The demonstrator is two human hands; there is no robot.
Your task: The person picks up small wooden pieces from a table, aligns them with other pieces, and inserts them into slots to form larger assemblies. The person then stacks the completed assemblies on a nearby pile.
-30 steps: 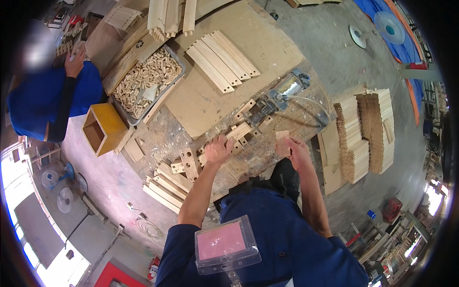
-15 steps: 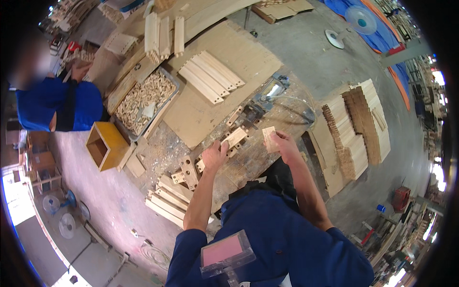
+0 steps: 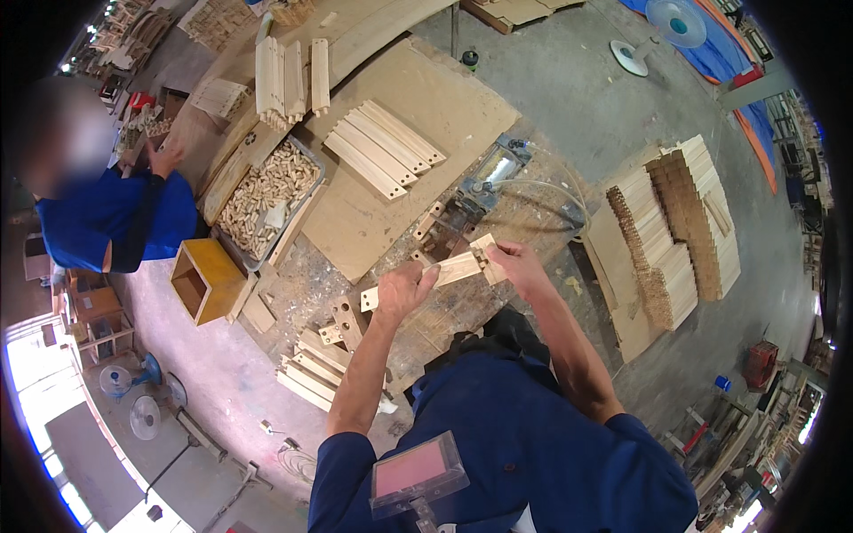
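Observation:
My left hand (image 3: 404, 289) grips a long flat wooden slat (image 3: 453, 268) near its middle, above the workbench (image 3: 373, 222). My right hand (image 3: 515, 265) holds a short wooden block (image 3: 487, 253) pressed against the slat's right end. Both hands hover just in front of a metal clamp jig (image 3: 458, 213) with an air cylinder (image 3: 499, 164). Short drilled wooden pieces (image 3: 342, 320) lie below my left hand.
A tray of wooden dowels (image 3: 267, 191) and a row of slats (image 3: 382, 147) lie on the bench. Stacked slats (image 3: 306, 373) sit at the near edge. Tall piles of wooden parts (image 3: 680, 231) stand on the right. A yellow box (image 3: 204, 280) and a person in blue (image 3: 115, 218) are on the left.
Both hands have come together: the slat in my left hand and the block in my right hand now meet end to end. The view has shifted slightly.

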